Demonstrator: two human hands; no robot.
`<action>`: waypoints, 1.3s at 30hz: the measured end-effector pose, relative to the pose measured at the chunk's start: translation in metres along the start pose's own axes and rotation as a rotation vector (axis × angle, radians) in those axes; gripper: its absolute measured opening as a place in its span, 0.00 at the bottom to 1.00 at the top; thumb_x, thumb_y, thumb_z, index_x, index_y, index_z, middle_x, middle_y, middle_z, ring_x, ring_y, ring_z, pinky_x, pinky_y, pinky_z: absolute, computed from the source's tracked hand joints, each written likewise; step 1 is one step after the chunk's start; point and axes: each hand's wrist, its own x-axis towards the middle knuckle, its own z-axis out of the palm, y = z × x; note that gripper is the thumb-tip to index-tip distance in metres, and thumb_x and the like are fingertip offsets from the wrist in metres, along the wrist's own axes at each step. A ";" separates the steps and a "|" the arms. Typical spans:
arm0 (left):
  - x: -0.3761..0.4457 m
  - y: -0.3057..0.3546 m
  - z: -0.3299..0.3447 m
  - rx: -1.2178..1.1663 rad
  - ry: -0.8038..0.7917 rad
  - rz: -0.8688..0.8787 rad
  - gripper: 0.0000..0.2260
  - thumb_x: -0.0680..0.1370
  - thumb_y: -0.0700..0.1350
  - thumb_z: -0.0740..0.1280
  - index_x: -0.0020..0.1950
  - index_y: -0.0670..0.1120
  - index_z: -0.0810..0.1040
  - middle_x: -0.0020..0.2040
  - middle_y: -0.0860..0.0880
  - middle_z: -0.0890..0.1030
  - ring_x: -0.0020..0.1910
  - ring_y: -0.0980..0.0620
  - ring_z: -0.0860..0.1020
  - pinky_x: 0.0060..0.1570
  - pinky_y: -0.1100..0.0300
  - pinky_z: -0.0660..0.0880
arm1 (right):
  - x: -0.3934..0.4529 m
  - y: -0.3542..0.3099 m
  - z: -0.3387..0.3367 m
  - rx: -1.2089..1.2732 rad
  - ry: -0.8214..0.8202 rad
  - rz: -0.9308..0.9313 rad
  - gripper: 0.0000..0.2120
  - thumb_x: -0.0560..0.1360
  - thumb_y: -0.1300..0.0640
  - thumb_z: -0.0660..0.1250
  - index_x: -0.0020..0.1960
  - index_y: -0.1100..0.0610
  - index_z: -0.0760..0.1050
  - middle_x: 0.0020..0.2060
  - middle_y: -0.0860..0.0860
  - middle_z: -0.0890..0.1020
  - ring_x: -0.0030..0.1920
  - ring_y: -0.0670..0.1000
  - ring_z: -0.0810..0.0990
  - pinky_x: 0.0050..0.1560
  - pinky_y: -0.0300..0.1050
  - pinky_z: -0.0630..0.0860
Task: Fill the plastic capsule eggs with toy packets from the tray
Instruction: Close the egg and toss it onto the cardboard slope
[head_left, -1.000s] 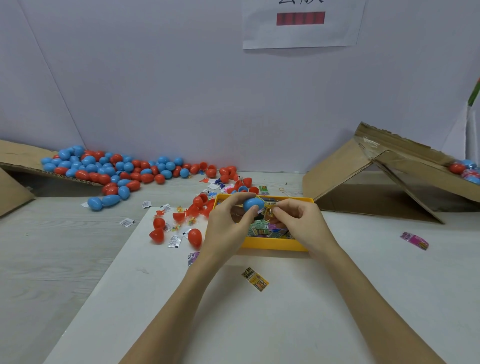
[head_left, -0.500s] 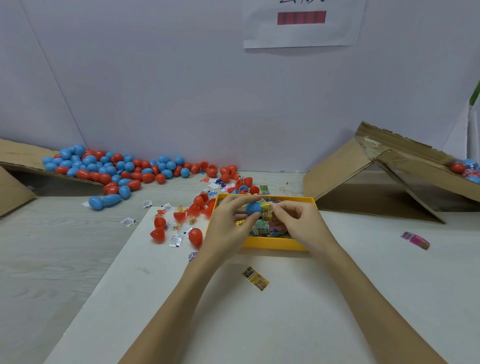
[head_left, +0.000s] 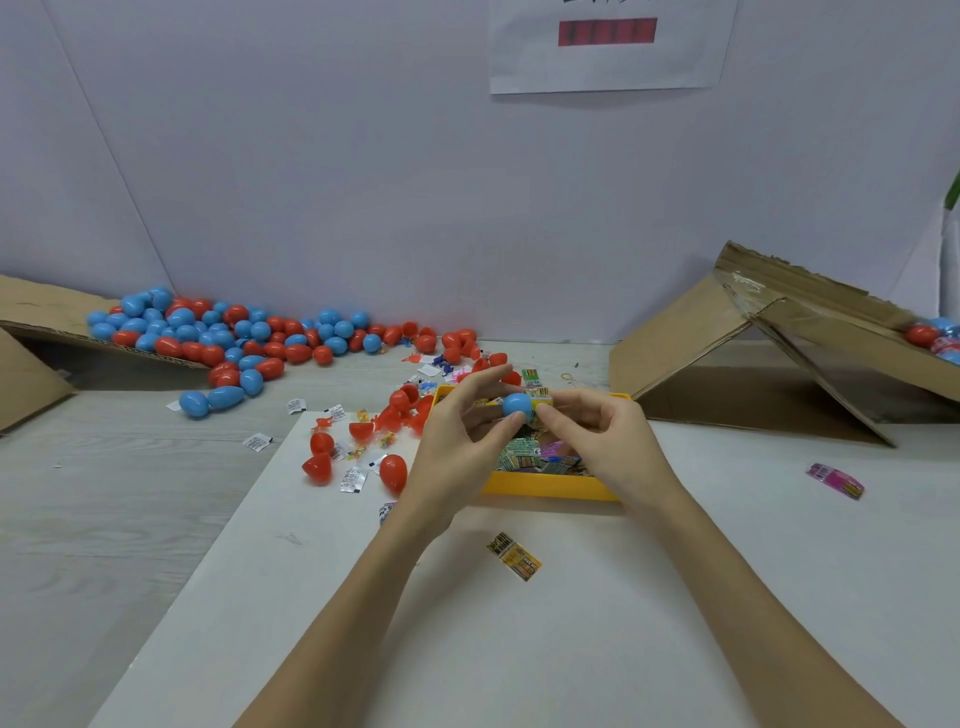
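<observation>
Above the yellow tray (head_left: 545, 486), the left hand (head_left: 457, 447) pinched a blue egg half (head_left: 518, 406) while the right hand (head_left: 597, 436) pushed in a yellow packet (head_left: 540, 400) (at three o'clock); a bunched packet could pop out.

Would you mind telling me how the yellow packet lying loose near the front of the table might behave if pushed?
The yellow packet lies flat, so it would likely slide rather than roll. It looks thin and crinkled, so probably light and floppy when lifted.
</observation>
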 end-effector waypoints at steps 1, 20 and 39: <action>0.000 0.000 0.000 -0.007 0.000 0.000 0.23 0.79 0.39 0.72 0.73 0.51 0.75 0.58 0.56 0.83 0.57 0.59 0.83 0.56 0.65 0.79 | 0.000 0.000 -0.001 0.006 0.010 -0.011 0.10 0.78 0.56 0.73 0.58 0.54 0.82 0.47 0.49 0.88 0.44 0.46 0.88 0.40 0.35 0.80; -0.001 -0.006 0.002 -0.043 0.025 0.063 0.16 0.78 0.38 0.73 0.65 0.47 0.81 0.58 0.57 0.85 0.58 0.57 0.83 0.57 0.58 0.81 | -0.005 -0.008 0.000 0.001 -0.035 0.008 0.14 0.77 0.54 0.74 0.63 0.51 0.81 0.47 0.48 0.89 0.45 0.47 0.88 0.40 0.35 0.80; -0.004 -0.001 0.009 0.178 -0.015 0.282 0.21 0.83 0.44 0.66 0.77 0.50 0.71 0.64 0.58 0.80 0.63 0.54 0.78 0.60 0.60 0.77 | -0.014 -0.027 0.007 0.780 -0.183 0.476 0.18 0.78 0.53 0.73 0.63 0.61 0.81 0.56 0.59 0.86 0.55 0.53 0.87 0.47 0.40 0.83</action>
